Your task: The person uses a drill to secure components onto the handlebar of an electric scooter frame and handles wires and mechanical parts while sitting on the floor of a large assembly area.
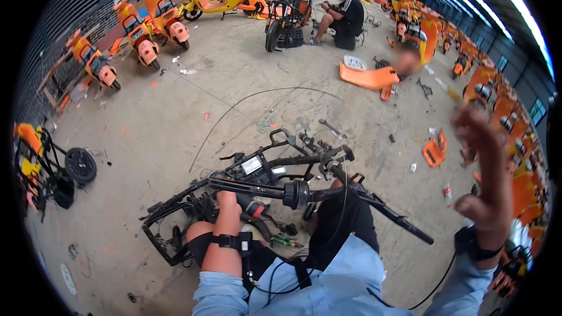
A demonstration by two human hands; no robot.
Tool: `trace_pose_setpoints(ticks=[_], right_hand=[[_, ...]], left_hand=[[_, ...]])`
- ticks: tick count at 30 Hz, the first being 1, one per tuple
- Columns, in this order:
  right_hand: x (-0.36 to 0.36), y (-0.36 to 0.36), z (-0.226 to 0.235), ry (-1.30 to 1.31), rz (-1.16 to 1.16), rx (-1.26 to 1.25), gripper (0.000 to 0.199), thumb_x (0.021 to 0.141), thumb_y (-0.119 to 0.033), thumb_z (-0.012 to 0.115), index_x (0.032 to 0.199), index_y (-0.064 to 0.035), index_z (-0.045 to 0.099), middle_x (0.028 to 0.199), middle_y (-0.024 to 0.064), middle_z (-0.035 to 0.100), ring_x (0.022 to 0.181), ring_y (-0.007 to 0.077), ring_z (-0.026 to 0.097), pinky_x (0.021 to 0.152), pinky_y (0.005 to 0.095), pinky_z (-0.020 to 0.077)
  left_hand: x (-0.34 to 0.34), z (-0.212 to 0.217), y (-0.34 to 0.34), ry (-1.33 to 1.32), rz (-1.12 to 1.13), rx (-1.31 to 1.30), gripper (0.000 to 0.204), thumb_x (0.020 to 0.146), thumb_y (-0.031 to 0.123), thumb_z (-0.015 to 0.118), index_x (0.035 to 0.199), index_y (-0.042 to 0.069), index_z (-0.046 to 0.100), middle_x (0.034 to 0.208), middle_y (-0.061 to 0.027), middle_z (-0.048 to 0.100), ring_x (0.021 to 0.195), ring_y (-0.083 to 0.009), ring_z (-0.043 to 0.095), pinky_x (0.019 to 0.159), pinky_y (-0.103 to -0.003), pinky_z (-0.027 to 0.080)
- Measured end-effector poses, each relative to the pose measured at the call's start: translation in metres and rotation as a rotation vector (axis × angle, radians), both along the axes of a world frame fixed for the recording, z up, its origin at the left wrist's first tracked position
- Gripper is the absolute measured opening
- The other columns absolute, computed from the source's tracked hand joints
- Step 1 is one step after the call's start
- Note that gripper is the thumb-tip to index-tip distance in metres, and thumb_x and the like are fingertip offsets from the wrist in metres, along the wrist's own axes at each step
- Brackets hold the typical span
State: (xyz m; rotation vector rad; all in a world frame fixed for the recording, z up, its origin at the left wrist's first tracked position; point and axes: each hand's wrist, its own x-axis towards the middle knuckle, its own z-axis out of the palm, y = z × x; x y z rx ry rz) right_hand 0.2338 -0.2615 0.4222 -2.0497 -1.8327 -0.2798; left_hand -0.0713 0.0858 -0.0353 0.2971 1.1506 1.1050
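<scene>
**Frame steadied one-handed, other hand up in the air**

Off to the left, a partly stripped scooter [30, 155] is parked with its black wheel [80, 165] showing, and orange scooters [137, 34] are lined up farther back.

Near the middle, the bare black frame [252, 186] is propped over the floor, right up against the person's legs. The left hand [228, 201] is set at the thick tube on its left side, but the fingers are hidden under there, so whether anything is gripped can't be told. A black box with a white label [252, 165] is seated just beyond, and green-handled pliers [285, 240] can be spotted below, between the legs. A wrench [329, 128] has been left on the floor past the frame.

Over on the right, the right hand [489, 190] is held up well apart from everything, thumb and fingers spread, nothing seen in it.

Best guess: the frame is just being steadied or positioned at this step. For the next move, a firm hold on the left would be needed, and the raised hand would have to be brought back to the frame, clear of the loose cable [345, 169].
</scene>
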Motion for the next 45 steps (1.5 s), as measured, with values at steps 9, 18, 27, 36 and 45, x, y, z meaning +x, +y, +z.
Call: trace_pose_setpoints(ticks=[9, 18, 27, 36, 45], right_hand=[[-0.007, -0.09, -0.118, 0.508, -0.287, -0.53, 0.071, 0.079, -0.023, 0.085, 0.138, -0.0014, 0.051, 0.134, 0.0191, 0.058, 0.118, 0.0305, 0.062, 0.102, 0.0401, 0.0478], [-0.023, -0.079, -0.176, 0.093, -0.422, -0.303, 0.052, 0.073, -0.016, 0.084, 0.117, -0.0033, 0.06, 0.111, 0.015, 0.067, 0.089, 0.035, 0.068, 0.078, 0.0417, 0.055], [0.006, -0.075, -0.222, -0.145, -0.367, 0.0, 0.044, 0.075, -0.026, 0.083, 0.107, -0.0066, 0.059, 0.096, 0.0118, 0.067, 0.073, 0.0345, 0.065, 0.062, 0.0435, 0.0506], [0.004, -0.053, -0.216, -0.358, -0.395, 0.112, 0.042, 0.078, -0.036, 0.08, 0.101, -0.0051, 0.063, 0.089, 0.0104, 0.066, 0.073, 0.032, 0.065, 0.062, 0.0421, 0.048], [0.005, -0.034, -0.199, -0.39, -0.372, 0.082, 0.033, 0.081, -0.029, 0.075, 0.101, -0.0053, 0.064, 0.087, 0.01, 0.066, 0.072, 0.0306, 0.064, 0.061, 0.041, 0.0477]], left_hand=[[0.027, -0.049, 0.009, -0.233, -0.017, -0.113, 0.018, 0.094, 0.03, 0.063, 0.092, 0.013, 0.068, 0.094, -0.005, 0.072, 0.083, -0.024, 0.071, 0.075, -0.041, 0.057], [0.018, -0.03, 0.009, -0.244, -0.056, -0.145, 0.015, 0.088, 0.02, 0.062, 0.074, 0.013, 0.06, 0.071, -0.0046, 0.057, 0.065, -0.0267, 0.061, 0.065, -0.045, 0.053], [0.025, 0.029, -0.012, -0.319, 0.061, -0.133, 0.011, 0.079, 0.013, 0.069, 0.073, 0.012, 0.06, 0.071, -0.0058, 0.06, 0.071, -0.0242, 0.06, 0.069, -0.041, 0.052], [0.031, 0.002, -0.003, -0.281, -0.007, -0.143, 0.016, 0.086, 0.019, 0.064, 0.098, 0.009, 0.065, 0.097, -0.009, 0.069, 0.086, -0.027, 0.067, 0.079, -0.045, 0.056], [0.028, 0.018, -0.005, -0.199, 0.029, -0.22, 0.012, 0.073, 0.007, 0.064, 0.081, 0.004, 0.056, 0.078, -0.0094, 0.06, 0.069, -0.0219, 0.059, 0.063, -0.036, 0.053]])
